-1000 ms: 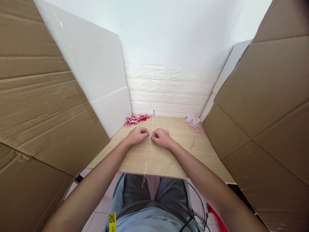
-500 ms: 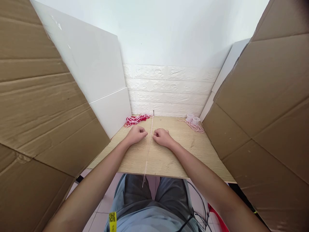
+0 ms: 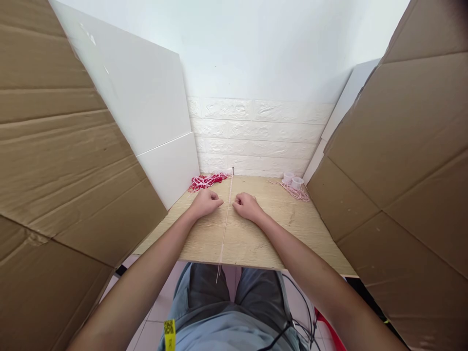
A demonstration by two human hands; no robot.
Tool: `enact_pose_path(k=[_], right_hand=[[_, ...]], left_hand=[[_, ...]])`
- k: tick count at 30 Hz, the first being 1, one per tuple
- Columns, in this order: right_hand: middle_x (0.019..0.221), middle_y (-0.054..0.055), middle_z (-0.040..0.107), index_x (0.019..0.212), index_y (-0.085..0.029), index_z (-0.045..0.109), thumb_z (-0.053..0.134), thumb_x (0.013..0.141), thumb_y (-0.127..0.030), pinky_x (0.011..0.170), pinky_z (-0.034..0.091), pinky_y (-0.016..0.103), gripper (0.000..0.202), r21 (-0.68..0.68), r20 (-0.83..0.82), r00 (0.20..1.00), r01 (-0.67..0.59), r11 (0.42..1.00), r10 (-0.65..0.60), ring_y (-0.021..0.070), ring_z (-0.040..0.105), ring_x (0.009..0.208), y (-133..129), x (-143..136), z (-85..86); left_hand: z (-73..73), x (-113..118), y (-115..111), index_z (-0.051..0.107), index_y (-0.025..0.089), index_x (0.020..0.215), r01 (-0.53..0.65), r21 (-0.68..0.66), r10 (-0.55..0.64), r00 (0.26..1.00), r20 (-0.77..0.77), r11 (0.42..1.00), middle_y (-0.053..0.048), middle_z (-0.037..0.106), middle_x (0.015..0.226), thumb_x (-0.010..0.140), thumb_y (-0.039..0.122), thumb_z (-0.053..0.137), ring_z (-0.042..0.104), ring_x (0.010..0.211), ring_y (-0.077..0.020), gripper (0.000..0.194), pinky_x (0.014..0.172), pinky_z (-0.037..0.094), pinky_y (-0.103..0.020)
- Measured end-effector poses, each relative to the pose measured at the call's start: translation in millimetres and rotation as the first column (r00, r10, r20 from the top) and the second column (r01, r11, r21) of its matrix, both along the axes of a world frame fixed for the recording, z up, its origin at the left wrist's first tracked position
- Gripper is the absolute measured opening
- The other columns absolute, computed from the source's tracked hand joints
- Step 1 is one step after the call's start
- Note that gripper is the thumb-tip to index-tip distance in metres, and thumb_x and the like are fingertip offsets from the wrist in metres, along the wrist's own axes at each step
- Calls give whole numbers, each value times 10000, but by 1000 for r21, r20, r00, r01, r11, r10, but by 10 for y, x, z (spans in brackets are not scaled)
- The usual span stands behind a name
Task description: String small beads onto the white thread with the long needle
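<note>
On either side we have a cardboard sheet, the left (image 3: 73, 161) and the right (image 3: 405, 146), and between them the wooden table (image 3: 263, 243). The left hand (image 3: 206, 203) and right hand (image 3: 247, 205) rest on it, well inside the edges. The fingers of both hands are curled, each thumb pressed to the forefinger with no gap that we can see; they seem to pinch a thin thread (image 3: 228, 202), which crosses faintly from one hand to the other. The long string (image 3: 226, 219) lies between the hands, from a small dark hook (image 3: 233, 170) at the wall to the front edge, where its loose ends hang over.

We judge this string to be very light, soft and without stiffness, easy to twist and perhaps slippery between dry fingertips. It is best to hold the thin thread near the crossing, with tight pinch and gentle pull.

The curled fingers hide the thread's ends from us. Any knot at the crossing is too small to tell, and also how the string is fixed near the front edge.
</note>
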State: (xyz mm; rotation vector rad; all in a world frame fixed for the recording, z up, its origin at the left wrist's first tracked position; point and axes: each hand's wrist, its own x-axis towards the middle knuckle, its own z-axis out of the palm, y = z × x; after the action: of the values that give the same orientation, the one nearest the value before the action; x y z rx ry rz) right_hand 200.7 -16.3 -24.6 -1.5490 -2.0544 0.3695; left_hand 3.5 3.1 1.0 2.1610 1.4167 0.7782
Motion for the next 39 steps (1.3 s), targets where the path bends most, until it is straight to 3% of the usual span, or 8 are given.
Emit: enact_pose_path(k=[7, 13, 18, 22, 26, 31, 36, 39], right_hand=[[738, 27, 590, 654, -186, 509, 534, 813, -232, 653, 301, 263, 167, 23, -3, 1000, 20, 1000, -20, 150, 491, 714, 11, 2, -25], [721, 17, 588, 663, -186, 513, 536, 786, -190, 643, 321, 249, 125, 65, -59, 998, -21, 998, 25, 141, 493, 694, -1, 41, -54], [711, 9, 589, 792, -180, 588, 553, 774, -177, 669, 350, 258, 39, 99, -135, 989, -49, 994, 62, 156, 509, 714, -16, 61, -59], [800, 23, 610, 915, -187, 616, 586, 750, -174, 757, 376, 289, 169, 176, -164, 985, -21, 984, 50, 184, 529, 820, 6, 80, -81], [799, 17, 623, 905, -193, 616, 556, 749, -139, 768, 383, 298, 175, 205, -220, 974, -6, 979, 52, 185, 538, 824, 32, 79, -91], [752, -2, 625, 929, -193, 617, 524, 754, -114, 692, 395, 274, 213, 177, -322, 937, -78, 981, 132, 159, 544, 726, -8, 45, -63], [770, -2, 631, 924, -192, 620, 526, 748, -107, 670, 415, 260, 216, 151, -360, 920, -108, 983, 156, 144, 556, 708, -39, 33, -70], [748, -5, 629, 904, -191, 625, 538, 744, -107, 657, 422, 257, 200, 122, -354, 924, -105, 987, 142, 140, 560, 684, -31, 27, -95]], left_hand=[[-21, -8, 4, 425, 177, 458, 23, -8, -23, 1000, -12, 1000, 34, 377, 478, 666, 275, 537, 354, 508, -100, 255, 502, 242, -263], [-6, -31, -15, 551, 160, 517, 115, -42, -116, 993, -21, 992, 29, 471, 510, 663, 254, 517, 433, 557, -118, 177, 525, 283, -253], [31, -29, -23, 606, 163, 558, 141, -50, -144, 988, -57, 989, 31, 489, 513, 711, 284, 506, 450, 565, -131, 219, 536, 289, -264], [40, -8, -19, 605, 171, 566, 31, 20, -31, 999, 7, 999, 21, 510, 525, 780, 321, 469, 483, 590, -145, 295, 567, 313, -272], [76, 2, 37, 627, 170, 636, -95, 50, 94, 995, 36, 994, 12, 553, 578, 774, 382, 533, 492, 582, -145, 269, 554, 318, -267], [210, 45, 201, 684, 178, 804, 99, -20, -100, 992, -82, 995, 4, 616, 657, 673, 302, 640, 530, 584, -146, 185, 544, 342, -256], [213, 166, 292, 651, 165, 784, 213, -52, -203, 968, 148, 976, 21, 557, 596, 682, 256, 612, 509, 556, -128, 142, 520, 344, -241], [96, 194, 267, 596, 163, 795, 202, -168, -127, 918, 375, 965, 34, 549, 569, 679, 229, 598, 482, 470, -103, 134, 469, 340, -228]])
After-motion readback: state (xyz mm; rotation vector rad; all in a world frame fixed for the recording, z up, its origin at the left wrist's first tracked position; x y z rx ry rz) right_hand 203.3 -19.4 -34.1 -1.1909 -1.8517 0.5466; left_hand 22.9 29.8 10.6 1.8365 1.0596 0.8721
